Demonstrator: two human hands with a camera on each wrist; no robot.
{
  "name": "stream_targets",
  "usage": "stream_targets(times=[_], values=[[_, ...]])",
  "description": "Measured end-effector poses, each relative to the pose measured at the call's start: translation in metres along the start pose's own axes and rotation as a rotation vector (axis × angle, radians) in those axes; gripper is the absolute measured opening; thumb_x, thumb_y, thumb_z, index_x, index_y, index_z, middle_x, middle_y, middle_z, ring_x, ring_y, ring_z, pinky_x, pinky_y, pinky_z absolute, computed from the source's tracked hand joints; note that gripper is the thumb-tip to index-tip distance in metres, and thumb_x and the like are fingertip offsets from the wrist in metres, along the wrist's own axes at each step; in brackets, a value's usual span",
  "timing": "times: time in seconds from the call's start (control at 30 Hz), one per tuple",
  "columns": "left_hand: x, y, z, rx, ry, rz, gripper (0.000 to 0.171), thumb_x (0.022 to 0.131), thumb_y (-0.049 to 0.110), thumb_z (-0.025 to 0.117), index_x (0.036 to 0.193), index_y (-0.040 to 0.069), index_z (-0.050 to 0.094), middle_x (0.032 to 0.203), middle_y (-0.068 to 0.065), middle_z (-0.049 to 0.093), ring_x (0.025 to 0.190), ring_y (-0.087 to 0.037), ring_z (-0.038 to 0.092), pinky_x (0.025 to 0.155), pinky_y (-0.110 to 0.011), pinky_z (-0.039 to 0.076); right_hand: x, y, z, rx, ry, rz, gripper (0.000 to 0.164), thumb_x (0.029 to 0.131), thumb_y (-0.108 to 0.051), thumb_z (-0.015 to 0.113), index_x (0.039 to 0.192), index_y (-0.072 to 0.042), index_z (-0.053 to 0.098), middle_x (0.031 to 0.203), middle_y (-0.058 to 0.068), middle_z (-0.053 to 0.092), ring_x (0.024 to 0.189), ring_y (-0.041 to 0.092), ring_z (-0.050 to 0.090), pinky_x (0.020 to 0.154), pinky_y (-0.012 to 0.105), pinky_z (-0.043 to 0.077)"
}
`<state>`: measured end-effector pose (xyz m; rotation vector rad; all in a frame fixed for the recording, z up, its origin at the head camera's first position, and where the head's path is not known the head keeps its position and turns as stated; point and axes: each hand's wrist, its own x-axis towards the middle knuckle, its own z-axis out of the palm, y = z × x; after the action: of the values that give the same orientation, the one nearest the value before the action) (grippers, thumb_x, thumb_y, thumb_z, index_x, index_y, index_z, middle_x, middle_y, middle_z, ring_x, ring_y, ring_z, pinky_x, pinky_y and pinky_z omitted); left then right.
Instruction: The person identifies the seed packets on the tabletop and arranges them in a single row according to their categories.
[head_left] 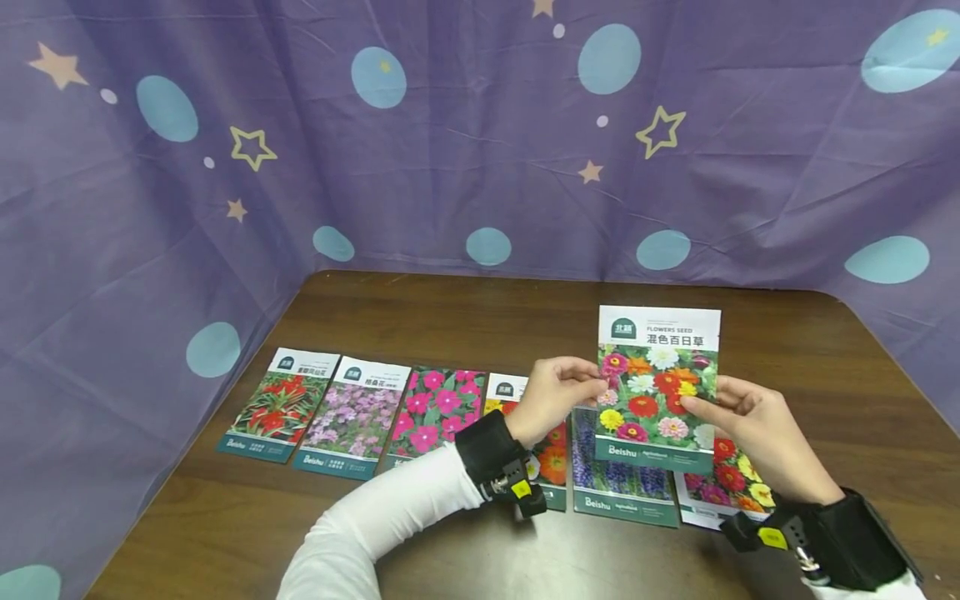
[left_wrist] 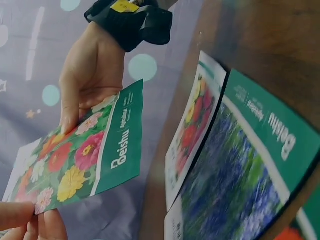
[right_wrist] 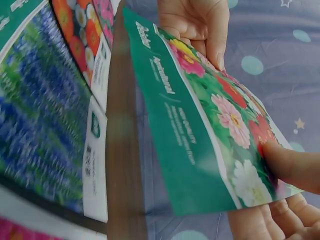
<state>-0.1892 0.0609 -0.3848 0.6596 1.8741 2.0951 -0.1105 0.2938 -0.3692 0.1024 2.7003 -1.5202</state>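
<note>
A seed packet (head_left: 651, 383) printed with mixed zinnias is raised upright above the right part of the table, its front facing the head camera. My left hand (head_left: 551, 396) pinches its left edge between thumb and fingers. On the opposite edge my right hand (head_left: 757, 425) grips it, thumb on the printed front and fingers behind, as the right wrist view also shows. Below the held packet lies a packet with blue-purple flower spikes (head_left: 622, 492), partly covered by it in the head view. A packet with red and yellow blooms (head_left: 731, 479) lies under my right hand.
Further left in the row lie packets with red-orange flowers (head_left: 555, 462), pink flowers (head_left: 442, 408), lilac flowers (head_left: 356, 417) and red flowers (head_left: 279, 404). The brown wooden table (head_left: 450, 308) ends at a purple patterned curtain (head_left: 480, 142).
</note>
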Motion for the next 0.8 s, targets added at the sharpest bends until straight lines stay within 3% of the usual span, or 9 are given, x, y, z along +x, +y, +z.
stream_targets(times=[0.2, 0.33, 0.37, 0.4, 0.5, 0.6, 0.63, 0.73, 0.8], values=[[0.01, -0.002, 0.033, -0.036, -0.014, -0.057, 0.019, 0.082, -0.006, 0.062, 0.099, -0.014, 0.06, 0.09, -0.027, 0.063, 0.068, -0.024, 0.064, 0.065, -0.028, 0.055, -0.004, 0.016, -0.03, -0.157, 0.013, 0.053, 0.075, 0.091, -0.038, 0.053, 0.137, 0.013, 0.024, 0.129, 0.036, 0.037, 0.092, 0.022, 0.059, 0.072, 0.034, 0.052], [0.023, -0.005, 0.071, -0.174, 0.031, -0.142, 0.019, 0.081, -0.01, 0.06, 0.099, -0.014, 0.061, 0.083, -0.022, 0.064, 0.079, -0.039, 0.063, 0.066, -0.03, 0.055, 0.011, 0.07, -0.066, -0.356, 0.142, 0.048, 0.075, 0.086, -0.047, 0.055, 0.133, 0.006, 0.032, 0.108, 0.027, 0.05, 0.07, 0.011, 0.057, 0.06, 0.037, 0.049], [0.025, -0.006, 0.082, -0.213, 0.052, -0.166, 0.019, 0.081, -0.011, 0.059, 0.1, -0.013, 0.061, 0.081, -0.019, 0.064, 0.081, -0.041, 0.063, 0.066, -0.03, 0.055, 0.014, 0.081, -0.077, -0.4, 0.165, 0.058, 0.075, 0.086, -0.047, 0.056, 0.132, 0.007, 0.032, 0.105, 0.029, 0.05, 0.072, 0.02, 0.057, 0.058, 0.038, 0.048], [0.027, -0.008, 0.093, -0.241, 0.073, -0.189, 0.02, 0.081, -0.011, 0.058, 0.1, -0.012, 0.061, 0.08, -0.016, 0.063, 0.083, -0.042, 0.062, 0.067, -0.031, 0.055, 0.018, 0.098, -0.087, -0.442, 0.205, 0.065, 0.073, 0.085, -0.049, 0.057, 0.131, 0.002, 0.036, 0.099, 0.023, 0.054, 0.067, 0.019, 0.056, 0.054, 0.037, 0.047], [0.029, -0.016, 0.125, -0.256, 0.102, -0.252, 0.027, 0.081, -0.01, 0.058, 0.107, -0.005, 0.06, 0.084, -0.004, 0.061, 0.083, -0.033, 0.064, 0.069, -0.028, 0.054, 0.018, 0.124, -0.113, -0.479, 0.254, 0.118, 0.078, 0.083, -0.048, 0.06, 0.132, 0.006, 0.032, 0.086, 0.021, 0.054, 0.059, 0.023, 0.05, 0.047, 0.037, 0.042], [0.026, -0.024, 0.153, -0.136, 0.067, -0.296, 0.038, 0.082, -0.003, 0.059, 0.119, 0.003, 0.056, 0.096, 0.003, 0.062, 0.078, -0.017, 0.064, 0.067, -0.02, 0.051, 0.016, 0.161, -0.129, -0.508, 0.327, 0.161, 0.062, 0.083, -0.046, 0.061, 0.132, -0.027, 0.03, 0.068, 0.004, 0.053, 0.046, 0.017, 0.044, 0.042, 0.036, 0.041], [0.025, -0.026, 0.161, -0.094, 0.05, -0.314, 0.041, 0.082, -0.001, 0.06, 0.122, 0.006, 0.055, 0.1, 0.005, 0.062, 0.077, -0.012, 0.063, 0.066, -0.018, 0.05, 0.014, 0.167, -0.133, -0.476, 0.323, 0.193, 0.068, 0.083, -0.042, 0.063, 0.137, -0.02, 0.028, 0.068, 0.009, 0.052, 0.046, 0.018, 0.044, 0.042, 0.036, 0.04], [0.022, -0.032, 0.181, 0.021, 0.002, -0.339, 0.046, 0.082, 0.006, 0.062, 0.127, 0.013, 0.053, 0.111, 0.008, 0.061, 0.087, -0.004, 0.06, 0.07, -0.015, 0.047, 0.007, 0.175, -0.137, -0.414, 0.332, 0.273, 0.069, 0.083, -0.032, 0.066, 0.138, -0.014, 0.027, 0.062, 0.006, 0.054, 0.045, 0.017, 0.05, 0.042, 0.035, 0.045], [0.021, -0.037, 0.192, 0.037, -0.024, -0.359, 0.047, 0.081, 0.008, 0.063, 0.127, 0.016, 0.053, 0.115, 0.009, 0.06, 0.096, -0.002, 0.057, 0.075, -0.016, 0.046, 0.001, 0.168, -0.138, -0.352, 0.305, 0.353, 0.083, 0.081, -0.029, 0.068, 0.135, 0.011, 0.02, 0.063, 0.011, 0.055, 0.047, 0.018, 0.052, 0.044, 0.033, 0.046]])
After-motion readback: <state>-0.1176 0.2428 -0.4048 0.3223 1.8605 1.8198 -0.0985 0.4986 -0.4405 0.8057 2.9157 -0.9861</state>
